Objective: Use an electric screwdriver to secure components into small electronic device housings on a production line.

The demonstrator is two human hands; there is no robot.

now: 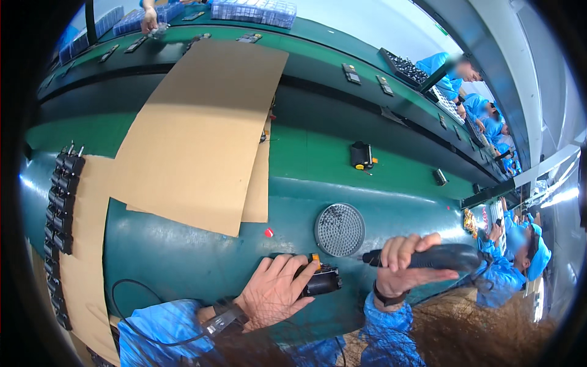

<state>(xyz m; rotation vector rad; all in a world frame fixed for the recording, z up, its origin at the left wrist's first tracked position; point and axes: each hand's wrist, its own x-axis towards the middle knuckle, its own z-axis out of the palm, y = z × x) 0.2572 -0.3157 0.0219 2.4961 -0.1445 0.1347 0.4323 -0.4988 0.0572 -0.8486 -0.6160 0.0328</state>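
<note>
My right hand [398,272] is wrapped round a black electric screwdriver [443,257], held nearly level with its tip pointing left. My left hand [275,292] lies over a small black plastic housing [324,281] on the green bench, its fingers steadying the part from the left. An orange flex strip [315,259] stands up by my fingertips. Just beyond the screwdriver's tip is a round grey dish [349,241] with a grid of holes and small dark pieces, probably screws, along its left side. The tip appears apart from both dish and housing.
Cardboard sheets [202,128] cover the bench at the left. A row of black housings [61,208] lines the far left. Another housing [361,156] sits beyond the dish. Circuit boards [351,73] lie along the green conveyor [318,58]. Co-workers in blue [504,269] sit at right.
</note>
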